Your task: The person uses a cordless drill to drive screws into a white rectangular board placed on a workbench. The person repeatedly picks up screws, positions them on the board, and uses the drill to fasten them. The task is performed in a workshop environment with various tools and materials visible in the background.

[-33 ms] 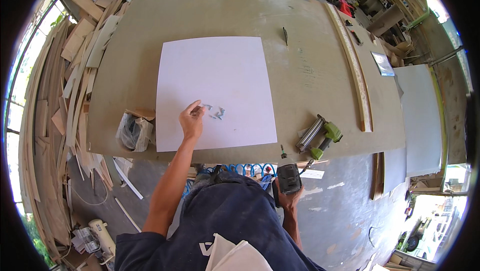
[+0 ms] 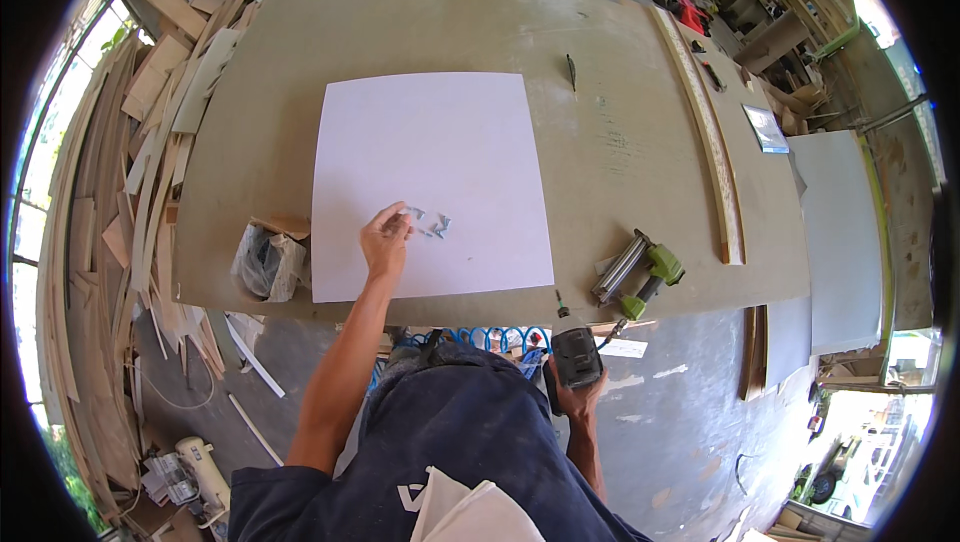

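Note:
My left hand [image 2: 384, 242] is over the white square panel [image 2: 430, 142], its thumb and fingertips brought together in a pinch. Whatever lies between them is too small to make out. Just right of those fingertips, several small grey screws [image 2: 441, 225] are scattered on the panel. In my right hand [image 2: 580, 401] is a cordless drill [image 2: 577, 354], held by its grip in front of the table's near edge. Its slim bit points away from me and slightly left. A green and grey nail gun [image 2: 655, 277] rests on the table beyond the drill.
At the table's [image 2: 460, 22] near left stands an open box [image 2: 268, 260] lined with plastic. A long wooden strip [image 2: 705, 142] runs along the right side. Wood offcuts [image 2: 110, 192] lean in stacks at the left. Coiled blue hose [image 2: 490, 339] hangs below the near edge.
My left hand has shifted very slightly toward the screws. The drill's bit has tipped a little to the left. The panel and nail gun stay where they were.

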Motion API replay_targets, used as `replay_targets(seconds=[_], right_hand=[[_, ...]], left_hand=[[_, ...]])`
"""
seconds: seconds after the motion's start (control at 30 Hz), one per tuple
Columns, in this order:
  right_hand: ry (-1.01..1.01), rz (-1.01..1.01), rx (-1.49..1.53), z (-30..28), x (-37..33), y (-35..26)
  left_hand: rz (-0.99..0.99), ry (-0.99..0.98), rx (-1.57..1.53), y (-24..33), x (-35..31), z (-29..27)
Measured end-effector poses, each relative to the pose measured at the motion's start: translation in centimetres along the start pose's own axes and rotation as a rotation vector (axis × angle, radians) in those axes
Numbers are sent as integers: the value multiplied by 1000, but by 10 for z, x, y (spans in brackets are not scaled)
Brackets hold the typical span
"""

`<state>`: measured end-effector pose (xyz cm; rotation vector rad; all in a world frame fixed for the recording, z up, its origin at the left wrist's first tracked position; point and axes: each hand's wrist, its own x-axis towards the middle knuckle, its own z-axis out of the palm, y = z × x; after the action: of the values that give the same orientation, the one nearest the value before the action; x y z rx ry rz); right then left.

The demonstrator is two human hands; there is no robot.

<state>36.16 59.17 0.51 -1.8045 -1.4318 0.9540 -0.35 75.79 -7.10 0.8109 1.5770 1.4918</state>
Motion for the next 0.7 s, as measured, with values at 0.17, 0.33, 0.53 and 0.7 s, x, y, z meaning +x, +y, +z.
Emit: replay_targets(seconds=[0.17,0.33,0.53,0.7], right_hand=[[-297,-138,67,-17,10,-18],[-458,-298,-105,-29,23,-49],[-465,-319,-168,-37,25,-64],[-493,-329,-148,-34,27,-58]], left_hand=[[-368,-443,-240,47,-79,50],[-570,-553,-502,37,-121,68],[-660,-481,-496,21,-125,60],[-783,-510,-605,17,-139,65]])
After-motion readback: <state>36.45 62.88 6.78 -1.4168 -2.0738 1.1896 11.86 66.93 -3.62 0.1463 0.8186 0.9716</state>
